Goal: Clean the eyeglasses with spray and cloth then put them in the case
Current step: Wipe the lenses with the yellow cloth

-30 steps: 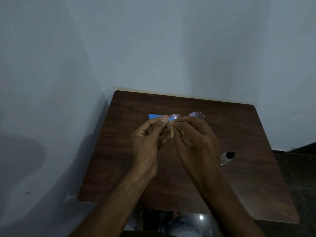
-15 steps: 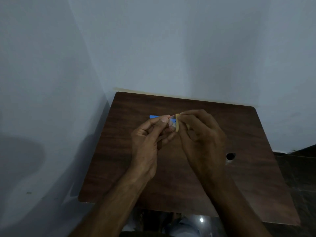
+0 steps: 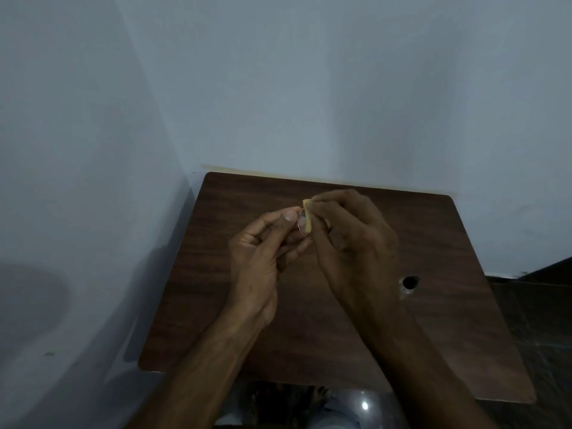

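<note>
Closest to the camera, the left hand (image 3: 263, 252) has its thumb and fingers curled in, pinching the eyeglasses (image 3: 301, 223) by the rim of one lens. Just across from it, the right hand (image 3: 349, 239) is bunched up too, squeezing a little yellow cloth (image 3: 307, 218) flat against that same lens. So I'd say we're about mid-task: the wiping stage is on, and the casing step hasn't happened. No case shows anywhere, and I can't tell if the lens is wet from spray. Only one round, thin-rimmed lens peeks out between the two hands; the rest of the frame is hidden behind the fingers. Out past the right wrist, a dark-capped bottle (image 3: 410, 283), probably the spray, sits on the brown worktop (image 3: 216, 305). Beyond the hands it's just the pale wall (image 3: 309, 88).
</note>
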Demonstrator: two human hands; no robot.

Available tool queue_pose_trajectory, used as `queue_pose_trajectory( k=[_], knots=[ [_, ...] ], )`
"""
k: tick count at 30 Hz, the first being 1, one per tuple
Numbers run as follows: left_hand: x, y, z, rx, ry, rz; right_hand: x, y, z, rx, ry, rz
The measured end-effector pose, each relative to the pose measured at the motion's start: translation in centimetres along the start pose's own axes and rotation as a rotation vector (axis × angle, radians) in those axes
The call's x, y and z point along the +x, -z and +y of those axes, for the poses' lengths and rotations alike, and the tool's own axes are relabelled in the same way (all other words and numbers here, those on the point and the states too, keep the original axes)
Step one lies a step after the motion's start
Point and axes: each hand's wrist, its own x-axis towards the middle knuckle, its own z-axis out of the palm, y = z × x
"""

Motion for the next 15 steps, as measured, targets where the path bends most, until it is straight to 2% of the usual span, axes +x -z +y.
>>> queue_pose_trajectory(
  k=[4, 8, 13, 15],
  knots=[
    [-0.2, 0.2, 0.2, 0.031, -0.018, 0.013, -1.5, 0.3, -0.6, 0.002, 0.052, -0.051],
    [-0.6, 0.2, 0.4, -0.001, -0.020, 0.010, -0.8, 0.8, 0.6, -0.012, 0.010, -0.020],
    [-0.9, 0.2, 0.3, 0.078, -0.072, -0.003, -0.4, 0.8, -0.7, 0.013, 0.067, -0.092],
    [-0.9, 0.1, 0.2, 0.074, -0.080, 0.000, -0.3, 1.0, -0.1, 0.006, 0.032, -0.064]
  ],
)
